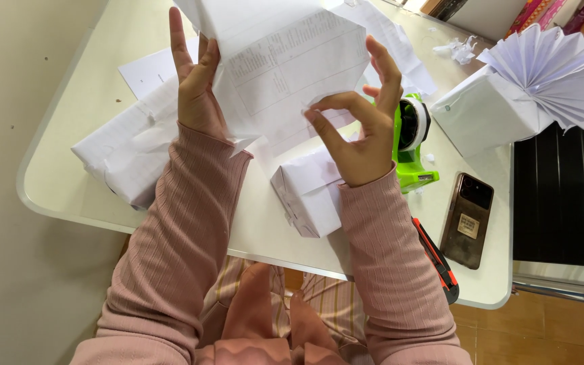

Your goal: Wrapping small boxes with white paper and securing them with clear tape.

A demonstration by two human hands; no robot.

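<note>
White table: both hands pinch printed sheet.

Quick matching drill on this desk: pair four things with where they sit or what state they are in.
Things:
1. printed sheet
2. green tape dispenser
3. phone
4. pleated paper fan

Places or states:
A. lies flat near the table's right edge
B. held up by both hands
C. sits on top of a white wrapped box
D. stands just behind the right hand

Pairs: 1-B, 2-D, 3-A, 4-C
</note>
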